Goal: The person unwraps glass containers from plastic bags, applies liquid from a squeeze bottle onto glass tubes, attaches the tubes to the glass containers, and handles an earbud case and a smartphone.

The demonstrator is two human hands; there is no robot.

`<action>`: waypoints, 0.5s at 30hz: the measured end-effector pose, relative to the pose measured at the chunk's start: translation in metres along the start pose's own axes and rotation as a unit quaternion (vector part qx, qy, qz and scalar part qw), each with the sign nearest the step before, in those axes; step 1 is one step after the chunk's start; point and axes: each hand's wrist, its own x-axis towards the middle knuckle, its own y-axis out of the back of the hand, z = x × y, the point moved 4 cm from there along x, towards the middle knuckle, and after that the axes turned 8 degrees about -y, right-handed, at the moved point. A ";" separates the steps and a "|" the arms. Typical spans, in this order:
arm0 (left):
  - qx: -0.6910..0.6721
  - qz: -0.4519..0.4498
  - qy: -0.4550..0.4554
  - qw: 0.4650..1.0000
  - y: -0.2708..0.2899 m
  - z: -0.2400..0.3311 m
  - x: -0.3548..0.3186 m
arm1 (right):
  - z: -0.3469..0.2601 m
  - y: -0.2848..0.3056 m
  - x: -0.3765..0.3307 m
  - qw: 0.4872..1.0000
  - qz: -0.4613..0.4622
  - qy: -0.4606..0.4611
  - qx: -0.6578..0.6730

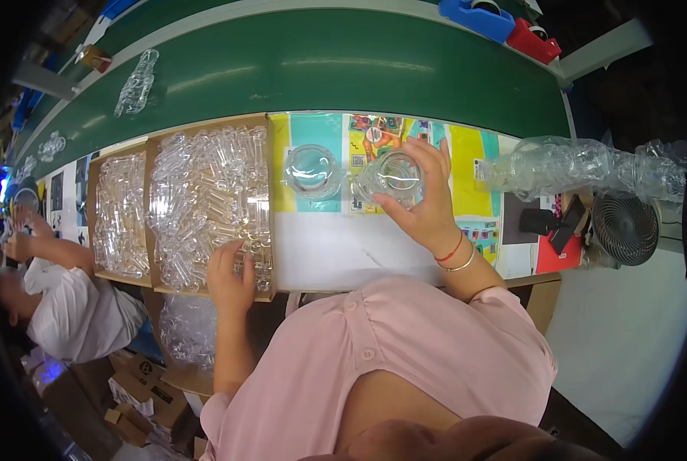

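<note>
Held vessel: the clear round vessel (393, 175) sits between the thumb and fingers of the right hand (426, 206), over the printed sheets (470, 157).
Knock risk: a leftward swing of the right hand could strike the clear jar (312, 175), just left of that hand's fingers.
Slip risk: smooth, curved walls could slide out if the thumb and fingers press unevenly.
Spill risk: small clear pieces (205, 180) could tumble over the cardboard box's near wall if the left hand (230, 284) drags several out together.
Right hand: spread fairly wide around the held vessel, thumb on the near-left side, fingers curled over the right and far side.
Left hand: fingers bent, thumb slightly apart, reaching over the near-right corner of the cardboard box (269, 196) among the small pieces; the clutter of clear shapes makes it hard to tell whether it pinches one.
Beyond the hands: wrapped clear vessels (581, 170) lie right of the right hand; a co-worker (82, 311) sits left of the left hand.
</note>
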 end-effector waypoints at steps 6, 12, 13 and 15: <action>0.003 0.018 0.014 1.000 0.000 -0.008 -0.015 | -0.006 0.005 -0.013 0.995 0.033 -0.007 0.099; -0.033 0.128 -0.114 0.985 0.022 0.002 -0.026 | 0.013 0.029 -0.081 0.983 0.092 0.158 -0.011; -0.024 0.136 -0.108 0.985 0.028 -0.002 -0.032 | 0.023 0.025 -0.098 0.986 0.026 0.160 -0.025; 0.066 0.200 -0.052 0.976 0.043 -0.011 -0.043 | 0.036 0.019 -0.134 0.984 -0.113 0.135 -0.018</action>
